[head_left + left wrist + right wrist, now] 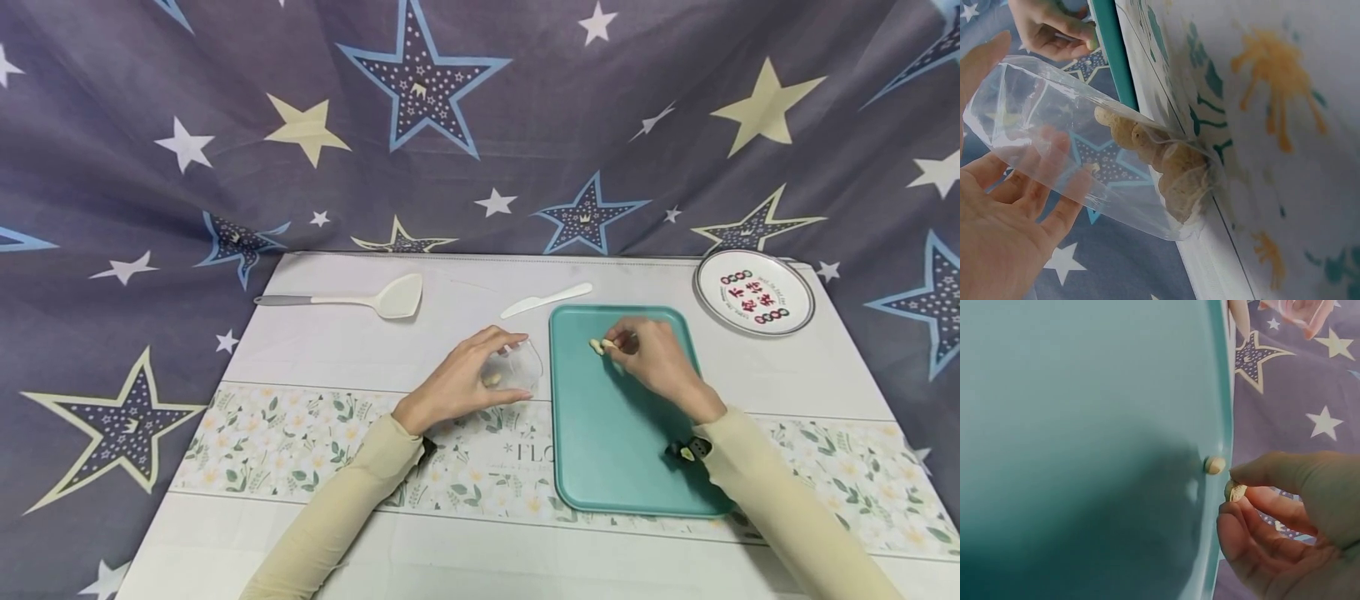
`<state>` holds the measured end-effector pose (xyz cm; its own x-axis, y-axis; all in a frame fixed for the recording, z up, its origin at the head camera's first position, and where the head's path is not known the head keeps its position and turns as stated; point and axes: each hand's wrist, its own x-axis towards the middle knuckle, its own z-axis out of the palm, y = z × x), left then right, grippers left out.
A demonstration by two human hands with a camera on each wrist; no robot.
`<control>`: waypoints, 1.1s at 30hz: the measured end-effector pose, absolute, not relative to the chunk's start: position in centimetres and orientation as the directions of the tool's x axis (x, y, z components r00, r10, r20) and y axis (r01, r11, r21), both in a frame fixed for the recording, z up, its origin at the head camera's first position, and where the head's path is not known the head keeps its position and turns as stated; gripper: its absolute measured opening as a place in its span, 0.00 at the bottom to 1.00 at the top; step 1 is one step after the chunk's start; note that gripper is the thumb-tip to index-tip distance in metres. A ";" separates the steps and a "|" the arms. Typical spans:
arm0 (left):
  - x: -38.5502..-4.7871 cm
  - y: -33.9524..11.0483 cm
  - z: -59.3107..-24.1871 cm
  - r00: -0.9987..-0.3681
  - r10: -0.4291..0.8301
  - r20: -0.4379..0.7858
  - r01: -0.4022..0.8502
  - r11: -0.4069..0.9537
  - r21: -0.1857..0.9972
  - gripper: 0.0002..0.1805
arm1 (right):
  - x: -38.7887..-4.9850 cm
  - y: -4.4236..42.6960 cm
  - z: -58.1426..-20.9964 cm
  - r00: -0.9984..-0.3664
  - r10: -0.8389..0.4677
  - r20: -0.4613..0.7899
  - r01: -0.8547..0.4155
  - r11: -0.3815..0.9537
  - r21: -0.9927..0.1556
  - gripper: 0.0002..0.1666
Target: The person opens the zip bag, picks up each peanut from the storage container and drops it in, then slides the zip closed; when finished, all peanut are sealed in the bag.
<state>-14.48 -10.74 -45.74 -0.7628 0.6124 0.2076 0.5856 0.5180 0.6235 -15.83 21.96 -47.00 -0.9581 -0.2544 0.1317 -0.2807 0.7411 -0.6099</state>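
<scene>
My left hand [468,372] holds a clear plastic bag [525,367] upright just left of the teal tray [600,467], its thumb and fingers spread around the sides. Several peanuts [1175,175] lie at the bottom of the bag in the left wrist view. Over the upper part of the tray, my right hand [654,357] pinches one peanut [1235,491] between thumb and fingertips. Another peanut [1215,465] lies on the tray surface beside those fingertips.
A spatula [397,297] with a grey handle lies at the back left. Behind the bag is a white plastic knife [547,299]. A round plate [753,292] with red characters sits at the back right. A star-patterned cloth [480,192] hangs behind the table.
</scene>
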 end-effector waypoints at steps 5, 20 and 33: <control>-14.4 -10.7 -45.8 -0.762 0.613 0.210 0.587 0.516 0.624 0.44 | -14.9 21.3 -46.5 -0.949 -0.260 0.178 -0.313 0.727 -0.611 0.07; -14.5 -10.6 -45.9 -0.756 0.616 0.223 0.588 0.488 0.644 0.43 | -12.7 18.6 -44.5 -0.926 -0.302 0.228 -0.375 0.658 -0.653 0.08; -14.4 -10.6 -45.8 -0.752 0.622 0.221 0.591 0.485 0.645 0.43 | -11.5 15.4 -43.8 -0.913 -0.318 0.257 -0.402 0.591 -0.699 0.07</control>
<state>-14.39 -10.59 -45.77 -0.7516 0.6215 0.2209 0.5907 0.4852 0.6447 -11.50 15.37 -43.80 -0.9129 -0.3175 0.2565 -0.4021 0.5911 -0.6993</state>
